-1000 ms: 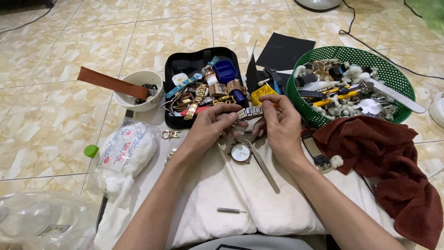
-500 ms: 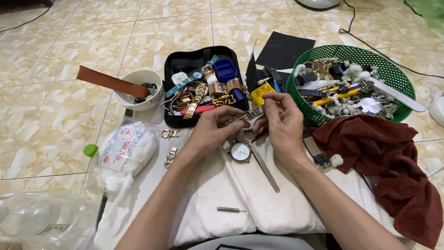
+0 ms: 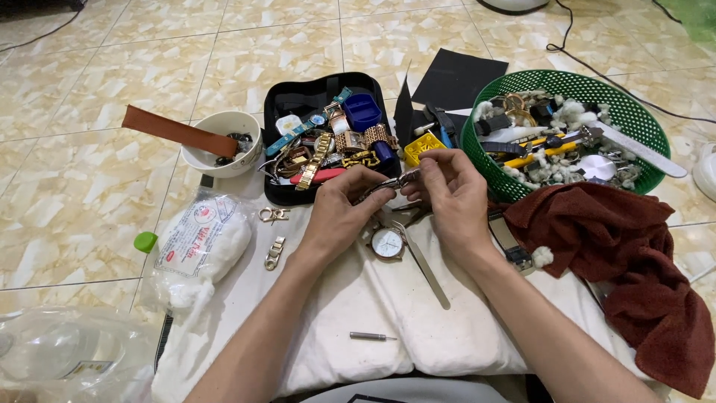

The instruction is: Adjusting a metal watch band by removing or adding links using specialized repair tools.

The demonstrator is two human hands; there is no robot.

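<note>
Two hands are engaged: a metal watch band [image 3: 388, 185] is pinched between the left hand [image 3: 339, 213] and the right hand [image 3: 451, 195], just above a watch face [image 3: 388, 242] lying on the white cushion [image 3: 358, 298], near tweezers [image 3: 425, 261].

Single head-worn view, looking steeply down and forward from above wearer's own forearms. Close range: left hand [image 3: 339, 216] and right hand [image 3: 453, 200] at frame centre. Tiled floor [image 3: 89, 186] fills far and left field beyond hands. No second view.
</note>
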